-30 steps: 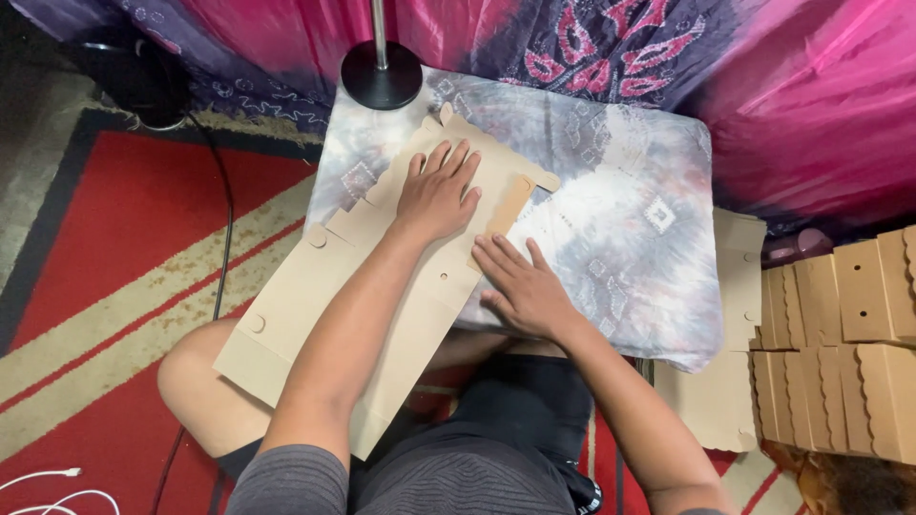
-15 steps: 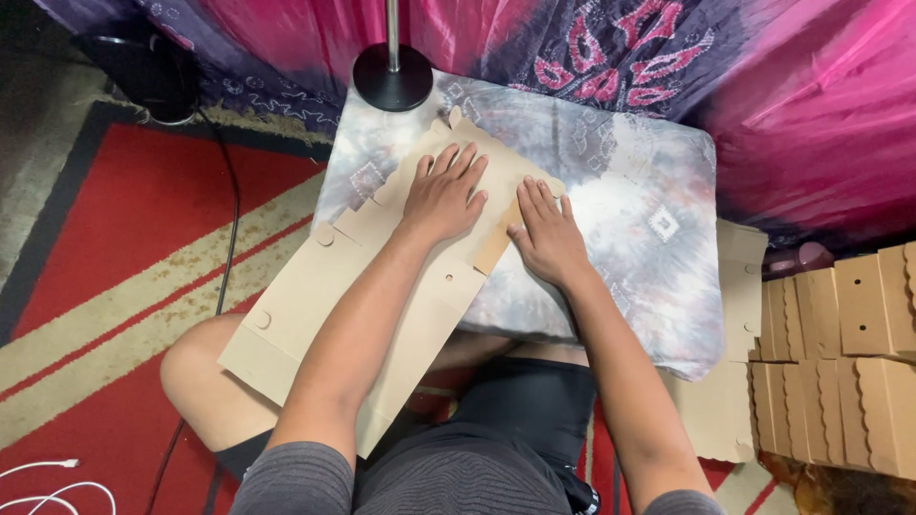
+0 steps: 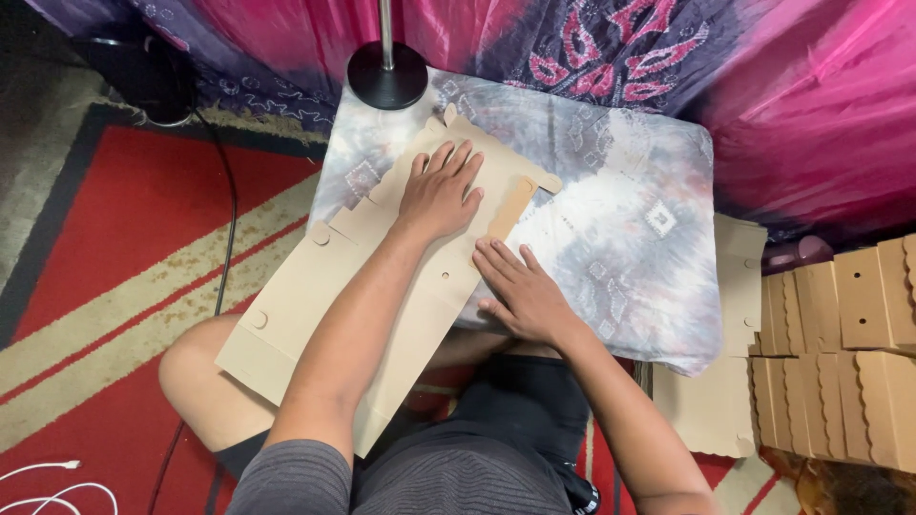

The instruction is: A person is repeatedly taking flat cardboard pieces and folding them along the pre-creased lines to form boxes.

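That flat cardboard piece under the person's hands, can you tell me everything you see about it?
The flat cardboard box blank is plain tan, unfolded, die-cut with tabs, a scalloped far edge, crease lines and small round holes. It lies slantwise, its far end on the tie-dye covered table, its near end overhanging onto the person's bare knee. The left hand presses flat on it near the far end; the right hand lies flat at its right edge, by a narrow raised flap.
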